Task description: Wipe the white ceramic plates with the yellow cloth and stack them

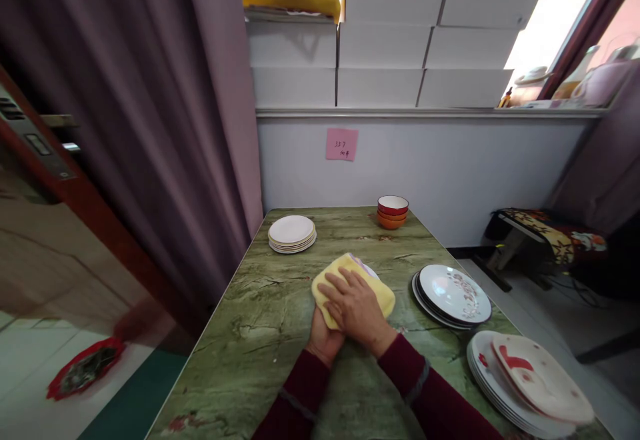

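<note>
The right hand (357, 308) lies flat, fingers spread, on top of a yellow cloth (350, 287) in the middle of the green marble-pattern table (250, 333). The left hand (323, 339) is mostly hidden under the right one; it holds the near edge of the cloth from below, but how tightly its fingers close I cannot tell. Under the cloth a white plate (369, 269) shows only a thin piece of its rim at the far side, so the cloth covers nearly all of it. Both arms wear dark red sleeves. To the right, just beside the cloth, stands a stack of plates with a flower pattern (453, 293), and nearer to the camera another stack with red marks (530, 377), its top plate tilted. At the far left of the table is a stack of plain white plates (292, 233), and at the far edge a small stack of red and orange bowls (393, 211). On the wall behind is a pink sticky note (342, 144) with the handwritten number "337" and some small characters below it that I cannot read. White boxes (385, 47) stand above the ledge.
</note>
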A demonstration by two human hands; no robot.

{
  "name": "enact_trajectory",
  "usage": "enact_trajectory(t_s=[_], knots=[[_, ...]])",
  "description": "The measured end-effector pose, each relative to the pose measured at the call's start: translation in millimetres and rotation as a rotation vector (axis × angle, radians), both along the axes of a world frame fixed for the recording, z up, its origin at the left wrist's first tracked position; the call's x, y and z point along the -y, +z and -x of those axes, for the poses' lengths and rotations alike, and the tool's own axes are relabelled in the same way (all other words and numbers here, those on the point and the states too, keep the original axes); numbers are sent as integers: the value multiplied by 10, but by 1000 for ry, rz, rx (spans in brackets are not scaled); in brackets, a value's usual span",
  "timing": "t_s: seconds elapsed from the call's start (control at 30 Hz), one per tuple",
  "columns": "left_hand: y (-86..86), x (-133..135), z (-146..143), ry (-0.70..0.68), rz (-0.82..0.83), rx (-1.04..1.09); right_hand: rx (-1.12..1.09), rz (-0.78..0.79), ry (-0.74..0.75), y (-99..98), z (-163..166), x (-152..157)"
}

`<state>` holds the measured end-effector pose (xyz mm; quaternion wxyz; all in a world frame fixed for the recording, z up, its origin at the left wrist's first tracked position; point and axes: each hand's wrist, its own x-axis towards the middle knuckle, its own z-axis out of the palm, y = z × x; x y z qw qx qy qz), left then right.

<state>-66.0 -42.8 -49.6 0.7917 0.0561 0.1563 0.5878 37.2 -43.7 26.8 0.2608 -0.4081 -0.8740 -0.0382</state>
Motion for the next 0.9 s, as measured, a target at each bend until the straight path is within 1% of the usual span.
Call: enact_trajectory(t_s=[0.13, 0.2, 0.27, 0.37, 0.47, 0.57, 0.63, 0.7, 0.77, 0.83, 0.9], knots=[[58, -28, -94, -57, -101, 50, -89, 67, -148, 130, -74, -263], [45, -43, -111, -61, -166, 59, -166, 102, -241, 128, -138, -368], [29, -54, -103, -46, -194, 47, -259, 145, -331, 77, -217, -429], [71, -54, -75, 4, -155, -2, -442, 210, -427, -59, -329, -418], [200, -38, -55, 68, -56, -57, -633, 278, -528, -213, -395, -319], [325, -12, -47, 126, 26, -85, -887, 438, -612, -334, -403, -204], [366, 10, -48, 170, 50, -100, -1161, 601, -585, -378, -381, -133], [373, 36, -54, 198, 75, -121, -1472, 785, -454, -389, -341, -57], [366, 60, -67, 205, 104, -151, -1726, 942, -293, -381, -285, 33], [363, 79, -89, 211, 124, -187, -1882, 1033, -199, -373, -215, 129], [371, 97, -126, 240, 123, -216, -1959, 1070, -171, -376, -142, 210]])
